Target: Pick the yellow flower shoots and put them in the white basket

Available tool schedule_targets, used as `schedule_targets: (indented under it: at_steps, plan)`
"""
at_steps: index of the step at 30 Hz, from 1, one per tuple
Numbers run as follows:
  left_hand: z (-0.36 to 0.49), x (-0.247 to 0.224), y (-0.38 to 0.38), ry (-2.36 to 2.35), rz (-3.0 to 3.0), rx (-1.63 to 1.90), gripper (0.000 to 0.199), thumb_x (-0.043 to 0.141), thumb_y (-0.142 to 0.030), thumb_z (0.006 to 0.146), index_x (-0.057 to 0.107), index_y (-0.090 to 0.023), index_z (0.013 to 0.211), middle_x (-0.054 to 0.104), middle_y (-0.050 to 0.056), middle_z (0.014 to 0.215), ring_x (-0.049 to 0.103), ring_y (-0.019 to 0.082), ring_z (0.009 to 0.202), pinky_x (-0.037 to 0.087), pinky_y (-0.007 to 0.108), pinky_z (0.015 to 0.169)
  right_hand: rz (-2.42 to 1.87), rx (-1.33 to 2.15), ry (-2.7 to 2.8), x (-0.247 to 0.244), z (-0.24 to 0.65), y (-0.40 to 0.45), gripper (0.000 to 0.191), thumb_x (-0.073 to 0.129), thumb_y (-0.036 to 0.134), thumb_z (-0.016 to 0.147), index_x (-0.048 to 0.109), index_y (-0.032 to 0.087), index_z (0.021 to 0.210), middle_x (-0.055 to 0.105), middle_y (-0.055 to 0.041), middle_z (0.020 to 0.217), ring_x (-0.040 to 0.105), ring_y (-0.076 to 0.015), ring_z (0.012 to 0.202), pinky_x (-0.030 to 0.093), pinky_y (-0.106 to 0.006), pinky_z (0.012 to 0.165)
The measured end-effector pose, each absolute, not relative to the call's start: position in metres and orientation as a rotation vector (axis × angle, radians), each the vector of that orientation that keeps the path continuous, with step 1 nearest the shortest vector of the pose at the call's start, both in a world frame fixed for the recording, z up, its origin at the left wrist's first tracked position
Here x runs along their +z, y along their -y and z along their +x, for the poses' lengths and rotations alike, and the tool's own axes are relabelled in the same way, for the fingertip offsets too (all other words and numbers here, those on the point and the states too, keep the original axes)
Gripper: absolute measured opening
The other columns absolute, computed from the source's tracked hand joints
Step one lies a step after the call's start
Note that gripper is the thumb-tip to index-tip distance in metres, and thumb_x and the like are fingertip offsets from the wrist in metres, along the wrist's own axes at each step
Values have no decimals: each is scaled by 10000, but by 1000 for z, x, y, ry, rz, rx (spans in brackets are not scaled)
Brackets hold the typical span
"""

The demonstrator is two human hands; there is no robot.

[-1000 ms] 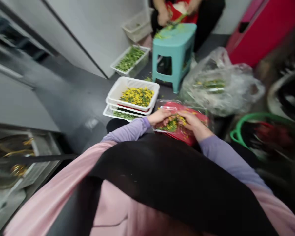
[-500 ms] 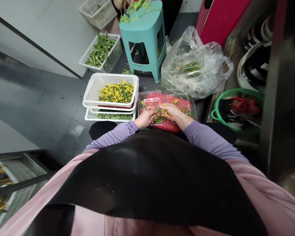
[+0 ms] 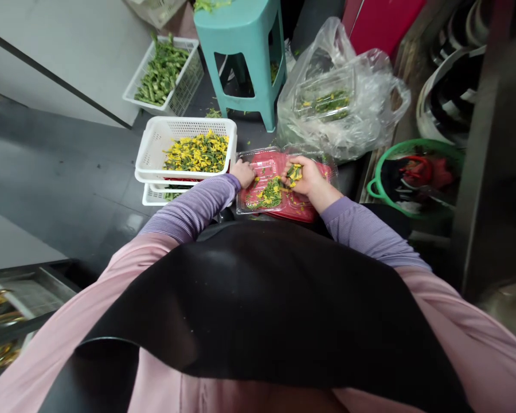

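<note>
My right hand (image 3: 305, 175) is closed around a small bunch of yellow-flowered greens (image 3: 294, 174), palm turned partly up. My left hand (image 3: 243, 173) has its fingers curled down at the left side of a clear plastic clamshell box (image 3: 264, 159); whatever lies in its fingertips is hidden. Inside the box, below and between both hands, is a loose heap of yellow flowers and green stems (image 3: 270, 194). The box lies opened out over a red tray (image 3: 298, 214) in front of my lap.
Stacked white baskets (image 3: 144, 158) at left hold yellow-flowered pieces. Behind them stands a white basket (image 3: 184, 92) of green stalks. A teal stool (image 3: 241, 63), a plastic bag (image 3: 374, 123) under another filled clear box (image 3: 327, 97), and a green basin (image 3: 380, 195) stand around.
My hands have moved apart: the left went left to the box's side, the right keeps flowered greens. The heap in the box shows more fully. The view has shifted slightly.
</note>
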State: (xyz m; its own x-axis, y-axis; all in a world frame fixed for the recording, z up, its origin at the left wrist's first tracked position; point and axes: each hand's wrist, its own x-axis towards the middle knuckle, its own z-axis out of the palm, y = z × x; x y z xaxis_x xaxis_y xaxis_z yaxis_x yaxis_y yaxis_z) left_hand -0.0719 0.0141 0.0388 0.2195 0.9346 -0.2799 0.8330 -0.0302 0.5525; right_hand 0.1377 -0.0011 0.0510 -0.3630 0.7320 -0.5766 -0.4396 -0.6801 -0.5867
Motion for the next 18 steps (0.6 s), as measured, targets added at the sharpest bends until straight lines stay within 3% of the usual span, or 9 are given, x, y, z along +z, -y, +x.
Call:
schedule_targets:
  at_steps: [7,12,18]
  plan:
    - [-79,26,-26,-1551,1856,-99,138,684,-72,660,580,-142,602,557,56,615,574,181,751,396,244,754,-1186,2083,211,58,133,3,125,557,189,794,449,181,731,545,-8,601,520,-118,578,455,-236,540]
    - [-65,51,-12,-1421,1378,281,137,587,-46,774,577,-118,658,511,-2,542,485,94,514,439,220,613,-1262,2101,302,51,127,7,161,544,119,862,479,168,723,518,6,559,523,-105,551,474,-227,543]
    - [-49,79,19,-1239,724,681,92,661,-52,797,587,-95,830,594,2,642,575,66,515,528,179,576,-1197,2006,982,48,116,23,234,784,170,737,551,163,731,526,40,586,418,-59,470,341,-203,451]
